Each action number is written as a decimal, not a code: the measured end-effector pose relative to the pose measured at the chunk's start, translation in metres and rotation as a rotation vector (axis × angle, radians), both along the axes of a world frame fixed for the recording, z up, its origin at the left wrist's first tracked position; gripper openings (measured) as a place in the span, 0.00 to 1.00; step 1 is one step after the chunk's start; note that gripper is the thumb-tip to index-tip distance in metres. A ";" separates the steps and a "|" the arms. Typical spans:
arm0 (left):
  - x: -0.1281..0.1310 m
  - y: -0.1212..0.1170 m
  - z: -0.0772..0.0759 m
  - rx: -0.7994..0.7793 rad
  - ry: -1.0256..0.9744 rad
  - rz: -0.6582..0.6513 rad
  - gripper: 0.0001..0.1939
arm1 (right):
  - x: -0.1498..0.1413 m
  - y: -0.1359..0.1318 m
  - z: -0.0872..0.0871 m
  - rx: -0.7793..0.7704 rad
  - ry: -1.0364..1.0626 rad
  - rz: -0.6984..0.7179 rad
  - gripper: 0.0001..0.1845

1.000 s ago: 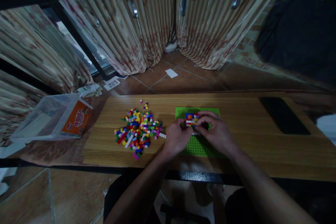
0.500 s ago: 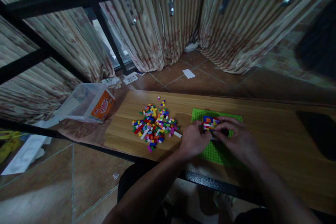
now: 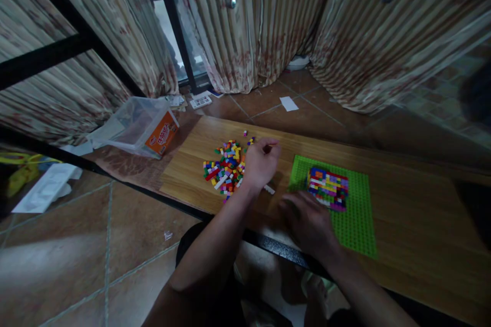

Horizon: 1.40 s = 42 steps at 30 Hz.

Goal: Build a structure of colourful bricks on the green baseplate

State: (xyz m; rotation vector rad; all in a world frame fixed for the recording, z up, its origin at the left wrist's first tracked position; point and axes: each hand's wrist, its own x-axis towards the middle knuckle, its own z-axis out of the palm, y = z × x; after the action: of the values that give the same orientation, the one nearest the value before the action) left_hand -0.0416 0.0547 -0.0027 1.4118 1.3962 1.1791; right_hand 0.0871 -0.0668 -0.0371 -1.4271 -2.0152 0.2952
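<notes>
My left hand (image 3: 263,164) hovers at the right side of a pile of small coloured toy bricks (image 3: 226,168), covering part of it. Its fingers curl in toward the thumb; anything between them is too small to make out. My right hand (image 3: 310,220) is over the front of the table, left of and below a block of joined bricks (image 3: 328,188). Motion blurs its bent fingers. That multicoloured block sits on a green studded baseplate (image 3: 355,227), with neither hand gripping it. A long white brick (image 3: 269,189) lies between the hands.
The wooden table (image 3: 406,230) has a dark front edge. A dark flat object (image 3: 473,202) lies at its right. Beyond the left end stands a clear plastic bin (image 3: 132,127) with an orange label. Striped curtains (image 3: 245,36) hang behind.
Both hands have left the brick block, which now shows more fully. My left hand has moved left to the loose bricks, my right hand toward the front edge. The camera view has turned left.
</notes>
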 end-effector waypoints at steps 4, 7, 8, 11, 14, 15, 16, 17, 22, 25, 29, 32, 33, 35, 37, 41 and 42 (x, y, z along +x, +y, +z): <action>-0.003 0.000 -0.001 0.002 -0.065 -0.009 0.13 | -0.020 0.008 -0.015 0.000 -0.109 -0.079 0.11; -0.002 -0.004 0.002 -0.004 -0.085 -0.050 0.12 | -0.031 0.016 -0.020 -0.003 -0.177 -0.163 0.09; -0.001 -0.005 0.003 -0.005 -0.090 -0.061 0.12 | -0.034 0.017 -0.021 -0.007 -0.188 -0.176 0.07; 0.000 -0.007 0.005 -0.019 -0.094 -0.095 0.12 | -0.037 0.020 -0.022 -0.029 -0.183 -0.168 0.07; 0.001 -0.009 0.005 -0.015 -0.057 -0.135 0.11 | -0.031 0.016 -0.015 -0.092 -0.090 -0.122 0.08; 0.001 -0.010 0.004 -0.008 -0.033 -0.153 0.11 | -0.028 0.014 -0.012 -0.113 -0.045 -0.102 0.09; 0.001 -0.011 0.004 -0.001 -0.008 -0.176 0.10 | -0.025 0.011 -0.008 -0.131 0.004 -0.082 0.09; 0.001 -0.013 0.004 0.003 0.015 -0.202 0.10 | -0.022 0.009 -0.005 -0.136 0.041 -0.070 0.09; 0.004 -0.020 0.005 -0.048 -0.012 -0.394 0.10 | 0.000 0.002 0.011 -0.165 0.126 -0.138 0.12; 0.008 -0.025 0.006 -0.109 -0.105 -0.532 0.10 | 0.018 0.004 0.022 -0.168 0.129 -0.232 0.14; 0.021 -0.036 0.004 -0.162 -0.251 -0.660 0.10 | 0.043 0.007 0.034 -0.135 0.165 -0.299 0.14; 0.035 -0.046 -0.002 -0.158 -0.305 -0.629 0.08 | 0.055 0.008 0.038 -0.136 0.214 -0.277 0.15; 0.039 -0.049 -0.004 -0.157 -0.301 -0.606 0.07 | 0.058 0.008 0.038 -0.137 0.233 -0.264 0.14; 0.045 -0.054 -0.006 -0.145 -0.264 -0.571 0.07 | 0.063 0.007 0.039 -0.149 0.256 -0.231 0.13; 0.048 -0.058 -0.006 -0.103 -0.198 -0.557 0.07 | 0.068 0.006 0.039 -0.176 0.261 -0.196 0.12; 0.045 -0.059 -0.005 0.004 -0.025 -0.539 0.07 | 0.085 0.001 0.037 -0.218 0.234 -0.164 0.11; 0.043 -0.058 -0.005 0.019 0.019 -0.506 0.07 | 0.090 -0.001 0.036 -0.221 0.225 -0.165 0.11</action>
State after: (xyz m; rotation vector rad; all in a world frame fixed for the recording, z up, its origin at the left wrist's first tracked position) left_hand 0.0019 -0.0030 -0.0079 1.6656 0.9558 0.8498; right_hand 0.1769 -0.0675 -0.0016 -1.6061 -1.7138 0.5932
